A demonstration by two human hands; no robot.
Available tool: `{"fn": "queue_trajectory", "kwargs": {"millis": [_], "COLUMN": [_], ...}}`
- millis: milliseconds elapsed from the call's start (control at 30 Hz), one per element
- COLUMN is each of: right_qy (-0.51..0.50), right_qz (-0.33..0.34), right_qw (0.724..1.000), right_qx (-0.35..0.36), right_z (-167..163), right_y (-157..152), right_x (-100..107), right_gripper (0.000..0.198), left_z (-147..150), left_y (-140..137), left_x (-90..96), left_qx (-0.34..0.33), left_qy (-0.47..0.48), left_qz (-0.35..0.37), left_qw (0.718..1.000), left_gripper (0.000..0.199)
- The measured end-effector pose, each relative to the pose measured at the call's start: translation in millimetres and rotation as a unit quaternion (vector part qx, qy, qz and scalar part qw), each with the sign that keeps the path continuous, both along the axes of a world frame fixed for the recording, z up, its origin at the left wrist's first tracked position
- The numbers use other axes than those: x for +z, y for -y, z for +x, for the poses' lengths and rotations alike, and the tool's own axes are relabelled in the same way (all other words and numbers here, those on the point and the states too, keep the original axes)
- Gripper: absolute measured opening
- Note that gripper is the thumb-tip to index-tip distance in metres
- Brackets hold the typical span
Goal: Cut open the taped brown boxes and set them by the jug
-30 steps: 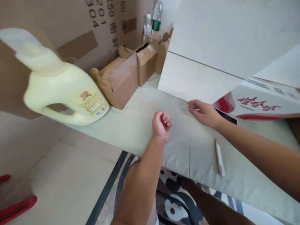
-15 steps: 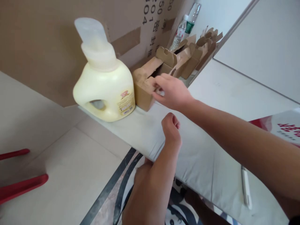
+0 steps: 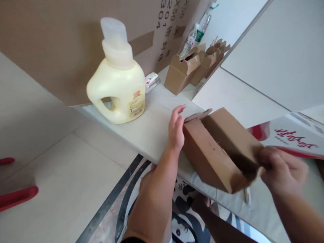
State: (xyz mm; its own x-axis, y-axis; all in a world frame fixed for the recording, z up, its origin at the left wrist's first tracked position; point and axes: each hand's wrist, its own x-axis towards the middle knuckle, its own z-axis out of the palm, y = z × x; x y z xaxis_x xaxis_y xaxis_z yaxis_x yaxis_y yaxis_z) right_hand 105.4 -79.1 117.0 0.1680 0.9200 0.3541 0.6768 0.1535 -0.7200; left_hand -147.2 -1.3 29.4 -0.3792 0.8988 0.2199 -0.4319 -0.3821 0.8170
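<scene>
My right hand (image 3: 285, 170) is closed on the near right end of an open brown cardboard box (image 3: 211, 152), which it holds tilted over the table. The box's top gapes, and its inside lies in dark shadow. At the box's left end is my left hand (image 3: 176, 130), fingers stretched upward and apart; it is beside the end wall, and I cannot tell whether it touches. A pale yellow detergent bottle (image 3: 117, 87) with a cloudy cap stands upright to the left, on the table (image 3: 154, 125).
More open cardboard boxes (image 3: 178, 76) stand in a row at the back, near clear plastic bottles (image 3: 189, 40). A small white packet (image 3: 152, 82) lies behind the detergent bottle. A large carton (image 3: 63, 44) backs the table. A red-and-white box (image 3: 291, 135) is at right.
My right hand has brought the cardboard box from beside the detergent bottle toward me and to the right. The white packet behind has come into view. My left hand's fingers have opened.
</scene>
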Motion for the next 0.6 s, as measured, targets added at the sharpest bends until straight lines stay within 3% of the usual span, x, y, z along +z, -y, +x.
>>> {"fn": "queue_trajectory", "kwargs": {"millis": [67,133,200,267,333,400,500,600], "right_qy": [0.025,0.031,0.004,-0.051,-0.117,-0.172,-0.212,-0.207], "right_qz": [0.036,0.077,0.094,0.067,0.005,-0.034,-0.023,0.033], "right_qw": [0.999,0.996,0.992,0.987,0.976,0.96,0.947,0.954], "right_qx": [0.01,-0.028,-0.09,-0.141,-0.183,-0.218,-0.242,-0.215], "right_z": [15.6,23.7,25.4,23.5,21.5,21.6,25.1,29.1], "right_y": [27.5,48.5,65.1,78.2,87.6,92.9,95.5,97.6], "right_x": [-7.8,-17.8,-28.2,-37.2,-43.8,-48.3,-53.2,-57.1], "right_gripper": [0.031,0.013,0.033,0.053,0.056,0.057,0.059,0.051], "left_z": [12.2,26.2,40.5,53.7,64.5,72.1,79.4,85.6], "left_y": [2.9,7.0,10.4,12.2,13.3,14.9,20.5,28.9], "left_x": [5.8,11.6,15.2,15.8,14.7,13.4,14.1,18.2], "left_qx": [-0.133,-0.211,-0.24,-0.241,-0.222,-0.16,-0.051,-0.065], "left_qy": [-0.064,-0.128,-0.175,-0.198,-0.2,-0.195,-0.245,-0.349], "left_qz": [0.057,0.051,0.024,0.02,0.033,0.051,0.113,0.177], "left_qw": [0.987,0.968,0.954,0.95,0.954,0.966,0.962,0.918], "left_gripper": [0.044,0.032,0.019,0.011,0.011,0.023,0.039,0.027]}}
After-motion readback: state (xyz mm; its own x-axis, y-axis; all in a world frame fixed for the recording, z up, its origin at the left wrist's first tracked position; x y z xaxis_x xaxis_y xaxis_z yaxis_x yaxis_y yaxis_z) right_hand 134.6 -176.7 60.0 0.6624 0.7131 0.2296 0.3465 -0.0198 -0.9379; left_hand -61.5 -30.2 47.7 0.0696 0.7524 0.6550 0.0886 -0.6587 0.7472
